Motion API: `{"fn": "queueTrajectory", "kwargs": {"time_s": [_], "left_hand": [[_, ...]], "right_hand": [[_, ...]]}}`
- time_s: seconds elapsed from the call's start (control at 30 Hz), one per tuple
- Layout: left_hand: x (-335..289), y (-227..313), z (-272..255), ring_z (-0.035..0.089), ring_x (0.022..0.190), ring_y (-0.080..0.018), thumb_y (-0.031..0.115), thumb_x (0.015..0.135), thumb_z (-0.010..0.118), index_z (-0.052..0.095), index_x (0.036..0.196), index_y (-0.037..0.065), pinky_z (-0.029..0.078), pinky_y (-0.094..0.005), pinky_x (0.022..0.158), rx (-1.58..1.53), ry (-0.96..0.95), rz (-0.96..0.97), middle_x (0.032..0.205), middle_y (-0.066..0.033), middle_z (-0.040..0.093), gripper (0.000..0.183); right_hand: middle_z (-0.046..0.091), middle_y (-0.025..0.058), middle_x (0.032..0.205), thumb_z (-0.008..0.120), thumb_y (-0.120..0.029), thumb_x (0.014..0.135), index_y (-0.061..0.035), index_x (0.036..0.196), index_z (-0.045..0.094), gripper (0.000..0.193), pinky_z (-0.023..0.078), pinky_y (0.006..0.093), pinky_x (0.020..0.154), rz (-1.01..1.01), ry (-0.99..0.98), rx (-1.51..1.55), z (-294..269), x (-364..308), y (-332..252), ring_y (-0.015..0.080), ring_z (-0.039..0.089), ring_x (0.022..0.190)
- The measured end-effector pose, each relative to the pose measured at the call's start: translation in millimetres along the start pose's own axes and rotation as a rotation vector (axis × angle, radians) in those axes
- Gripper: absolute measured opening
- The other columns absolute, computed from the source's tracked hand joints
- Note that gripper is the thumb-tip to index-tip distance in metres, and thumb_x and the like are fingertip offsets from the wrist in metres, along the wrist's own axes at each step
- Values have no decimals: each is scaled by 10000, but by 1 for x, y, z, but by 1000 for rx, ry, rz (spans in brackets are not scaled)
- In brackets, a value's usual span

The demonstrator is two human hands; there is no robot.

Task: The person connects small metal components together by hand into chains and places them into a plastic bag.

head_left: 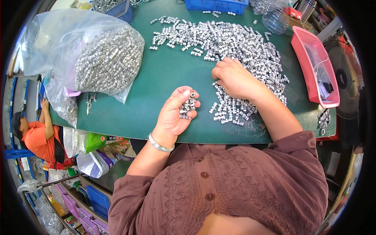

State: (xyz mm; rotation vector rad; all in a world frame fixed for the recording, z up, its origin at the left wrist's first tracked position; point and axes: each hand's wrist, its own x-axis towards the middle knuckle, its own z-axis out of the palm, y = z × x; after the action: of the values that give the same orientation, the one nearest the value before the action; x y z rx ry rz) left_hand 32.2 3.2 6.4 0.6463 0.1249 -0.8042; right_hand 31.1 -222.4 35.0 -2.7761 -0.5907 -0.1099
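Observation:
My left hand, with a pale bangle at its wrist, is closed round several small silver metal fittings just above the table's near edge. To the right, my right hand reaches over a wide pile of similar short, ribbed fittings. Its fingers are bent and pressed together at the pile's left side; whatever they may pinch is hidden beneath them. The pile spreads over the green tabletop, with loose pieces scattered along its margins.
A clear plastic bag full of metal parts lies at left. Blue bins stand at the far edge. At right are a pink basket, a clear jar and a fan. Another person in orange works at far left.

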Motion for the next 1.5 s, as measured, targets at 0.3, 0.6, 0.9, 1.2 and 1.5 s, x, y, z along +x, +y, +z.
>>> {"fn": "queueTrajectory", "kwargs": {"time_s": [0.3,0.6,0.9,1.2,1.5], "left_hand": [[0,2,5,559,729,-211,231,867,564,574,983,63,416,-229,449,-19,51,-35,864,-95,577,205],[-1,-3,12,577,693,-172,290,893,555,558,995,69,413,-204,440,144,59,4,848,-72,598,244],[-3,-4,14,558,684,-169,257,921,512,528,1004,88,403,-196,436,94,101,12,858,-68,567,189],[-1,-5,15,563,667,-167,323,917,516,525,976,92,402,-205,423,118,117,-25,818,-71,572,238],[-3,-6,14,560,658,-179,368,908,521,537,919,72,412,-216,425,109,141,-88,789,-77,566,297]], "right_hand": [[560,87,845,577,-85,787,-49,859,574,81,395,384,785,-2,71,43,2,2,-3,274,513,874],[573,79,832,650,-31,721,-34,870,553,178,457,353,686,-215,228,605,-3,2,-35,267,532,826],[571,84,852,688,-28,681,-34,935,567,282,448,337,712,-265,256,587,-3,2,-23,251,549,818],[595,75,834,665,-42,725,-39,897,621,178,461,325,679,-335,285,599,-1,3,-28,242,571,781],[588,83,774,633,-76,782,-30,851,624,84,454,327,656,-207,273,646,6,3,-25,239,566,743]]}}
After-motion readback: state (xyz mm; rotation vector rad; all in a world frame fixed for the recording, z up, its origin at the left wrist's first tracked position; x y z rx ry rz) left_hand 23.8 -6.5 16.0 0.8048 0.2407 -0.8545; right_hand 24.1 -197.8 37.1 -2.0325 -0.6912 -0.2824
